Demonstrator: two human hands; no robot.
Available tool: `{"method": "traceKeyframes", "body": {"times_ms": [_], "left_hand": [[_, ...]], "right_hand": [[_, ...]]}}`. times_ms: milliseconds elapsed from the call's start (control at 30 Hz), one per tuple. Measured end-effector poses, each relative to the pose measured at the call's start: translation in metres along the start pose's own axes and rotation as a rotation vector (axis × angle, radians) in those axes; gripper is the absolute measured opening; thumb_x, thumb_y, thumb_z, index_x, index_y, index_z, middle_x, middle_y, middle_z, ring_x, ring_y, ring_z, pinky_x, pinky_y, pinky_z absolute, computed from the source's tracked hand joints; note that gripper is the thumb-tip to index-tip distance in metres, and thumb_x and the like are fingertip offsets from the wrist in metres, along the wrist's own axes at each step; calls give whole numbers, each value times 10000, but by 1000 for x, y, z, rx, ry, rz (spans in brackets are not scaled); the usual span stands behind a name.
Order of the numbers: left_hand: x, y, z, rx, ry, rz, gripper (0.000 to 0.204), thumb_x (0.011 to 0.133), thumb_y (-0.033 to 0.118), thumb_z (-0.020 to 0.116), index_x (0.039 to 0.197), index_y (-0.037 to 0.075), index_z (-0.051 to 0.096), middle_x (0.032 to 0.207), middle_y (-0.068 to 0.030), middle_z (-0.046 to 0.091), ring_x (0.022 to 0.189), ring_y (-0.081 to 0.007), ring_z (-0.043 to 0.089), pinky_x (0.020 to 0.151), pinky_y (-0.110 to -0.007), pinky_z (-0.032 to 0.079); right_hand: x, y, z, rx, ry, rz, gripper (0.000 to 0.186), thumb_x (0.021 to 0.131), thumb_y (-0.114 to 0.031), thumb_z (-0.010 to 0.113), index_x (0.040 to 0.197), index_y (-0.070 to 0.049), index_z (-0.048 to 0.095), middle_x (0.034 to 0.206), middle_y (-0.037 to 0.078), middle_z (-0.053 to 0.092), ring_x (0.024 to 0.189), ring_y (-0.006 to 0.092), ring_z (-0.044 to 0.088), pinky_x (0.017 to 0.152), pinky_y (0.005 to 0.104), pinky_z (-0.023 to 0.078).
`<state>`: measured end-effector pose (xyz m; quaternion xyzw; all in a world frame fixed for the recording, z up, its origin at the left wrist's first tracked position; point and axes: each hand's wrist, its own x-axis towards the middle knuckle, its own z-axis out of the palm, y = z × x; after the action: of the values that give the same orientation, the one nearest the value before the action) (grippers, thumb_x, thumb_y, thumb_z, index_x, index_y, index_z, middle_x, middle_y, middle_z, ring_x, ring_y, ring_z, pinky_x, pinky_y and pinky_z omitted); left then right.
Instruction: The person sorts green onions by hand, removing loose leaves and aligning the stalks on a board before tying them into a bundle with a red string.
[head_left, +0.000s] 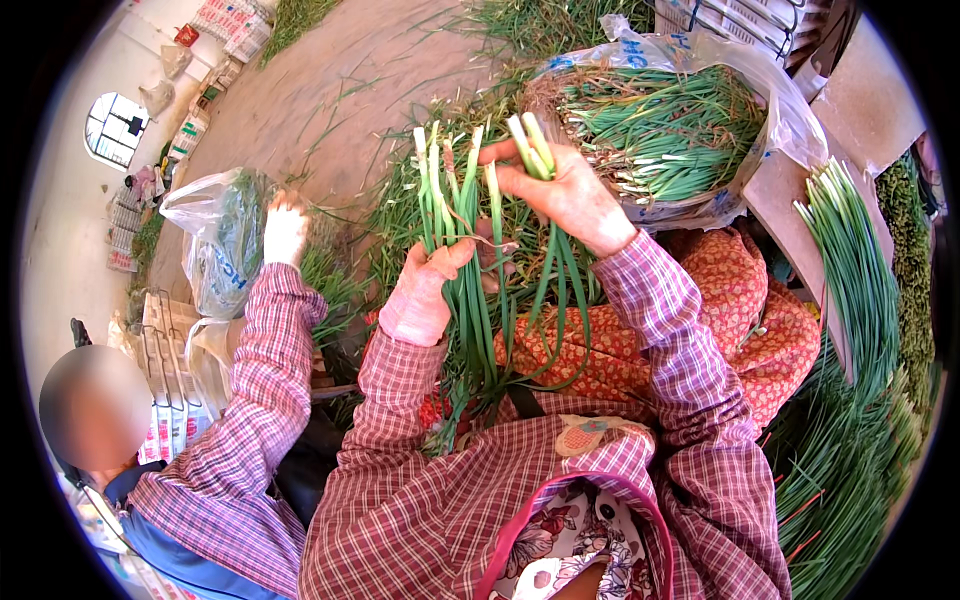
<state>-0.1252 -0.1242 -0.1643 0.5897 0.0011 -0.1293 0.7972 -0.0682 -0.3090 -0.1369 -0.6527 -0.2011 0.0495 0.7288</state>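
My left hand (424, 290) is closed around a small bunch of green onions (437, 195), white ends up and long leaves hanging toward my lap. Held between the thumb and fingers of my right hand (572, 196) are a few more green onions (538, 148), their white ends also up and their leaves drooping below. One stalk (494, 195) stands between the two hands, close to my right fingertips; which hand holds it I cannot tell. Brownish peeled skin clings to some stalks near my left fingers.
Loose green trimmings (400, 215) cover the floor ahead. A plastic-lined container (778, 135) of green onions stands at the far right, and a neat bundle (850, 260) lies on a board (775, 195). At left, a co-worker's hand (287, 228) is beside a clear plastic bag (215, 255).
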Motion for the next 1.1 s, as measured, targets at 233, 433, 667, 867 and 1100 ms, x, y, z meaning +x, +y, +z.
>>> {"method": "traceKeyframes", "body": {"times_ms": [233, 433, 667, 867, 1100], "left_hand": [[-1, 15, 6, 79, 78, 83, 472, 763, 298, 672, 1111, 2, 553, 939, -87, 635, 802, -174, 613, 666, -273, 492], [15, 18, 11, 115, 213, 253, 253, 791, 117, 634, 1024, 29, 596, 842, -8, 608, 702, -78, 529, 641, -224, 427], [15, 30, -11, -184, 4, 8, 280, 790, 155, 649, 1013, 30, 535, 791, -61, 583, 595, -97, 533, 480, -228, 435], [10, 35, -18, -36, 202, 83, 301, 799, 217, 672, 1040, 75, 562, 918, -72, 632, 689, -124, 592, 501, -238, 449], [22, 26, -15, -58, 108, 124, 282, 795, 244, 662, 1004, 68, 592, 848, -39, 618, 591, -83, 519, 507, -234, 413]], "right_hand": [[4, 14, 11, -97, -7, -36, 210, 823, -181, 639, 925, -7, 581, 786, 75, 644, 706, 132, 603, 633, 290, 474], [-2, 2, 15, -434, 102, -220, 208, 802, -191, 626, 838, -4, 541, 678, 186, 584, 640, 362, 594, 562, 405, 449], [-4, 21, 1, -754, 51, -475, 233, 728, -183, 686, 854, -22, 574, 735, 157, 596, 683, 343, 595, 598, 408, 480], [-8, 26, -38, -588, 255, -130, 225, 874, -231, 579, 915, -11, 555, 731, 93, 607, 611, 178, 585, 566, 322, 486], [-9, 10, -14, 36, 121, 12, 253, 905, -267, 550, 1016, -40, 529, 750, 19, 570, 642, 95, 561, 571, 234, 467]]}}
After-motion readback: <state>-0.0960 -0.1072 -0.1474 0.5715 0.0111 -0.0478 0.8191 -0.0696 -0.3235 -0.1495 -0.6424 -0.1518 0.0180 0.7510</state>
